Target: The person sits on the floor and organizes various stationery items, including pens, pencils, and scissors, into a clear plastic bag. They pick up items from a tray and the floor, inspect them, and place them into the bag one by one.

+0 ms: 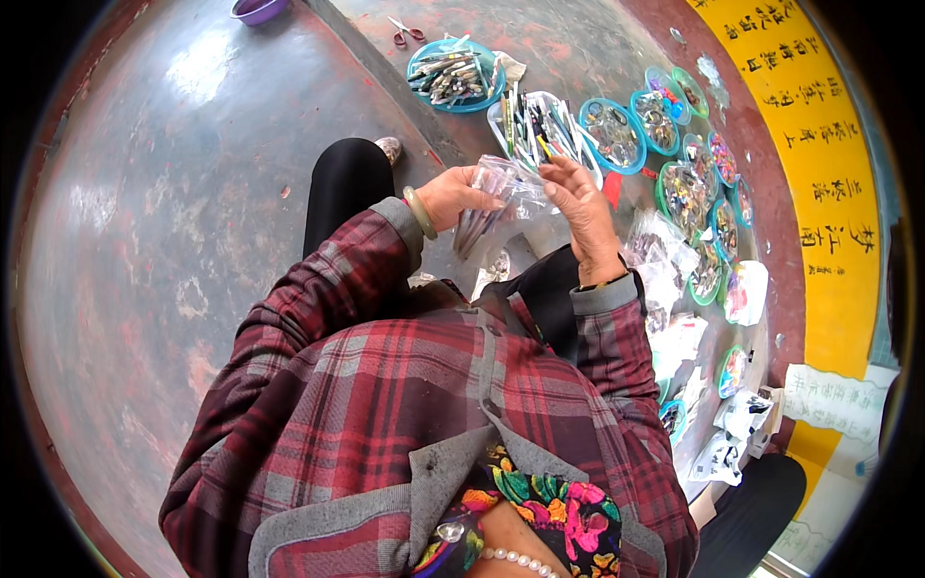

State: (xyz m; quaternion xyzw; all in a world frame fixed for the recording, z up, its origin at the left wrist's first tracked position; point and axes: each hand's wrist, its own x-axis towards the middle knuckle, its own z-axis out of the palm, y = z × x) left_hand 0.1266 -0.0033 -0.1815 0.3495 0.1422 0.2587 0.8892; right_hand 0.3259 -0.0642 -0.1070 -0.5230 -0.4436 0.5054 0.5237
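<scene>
My left hand (457, 197) is closed on a clear plastic bag (517, 197), its thumb lying across the front. Several slim, dark pen-like sticks (469, 231) show through the lower left part of the bag. To the right, my right hand (585, 214) is raised with thumb and fingers apart, close to the bag's right edge. Whether its fingertips touch the plastic I cannot tell. Just beyond the hands stands a white basket (497, 123) full of pens. A blue-green basket (412, 85) behind it to the left also holds many pens.
Several round baskets of small parts, among them a blue one (641, 154), stand on the floor at the right. Nearer me lie clear plastic bags (661, 252). Red-handled scissors (409, 37) and a purple basin (260, 12) are far off.
</scene>
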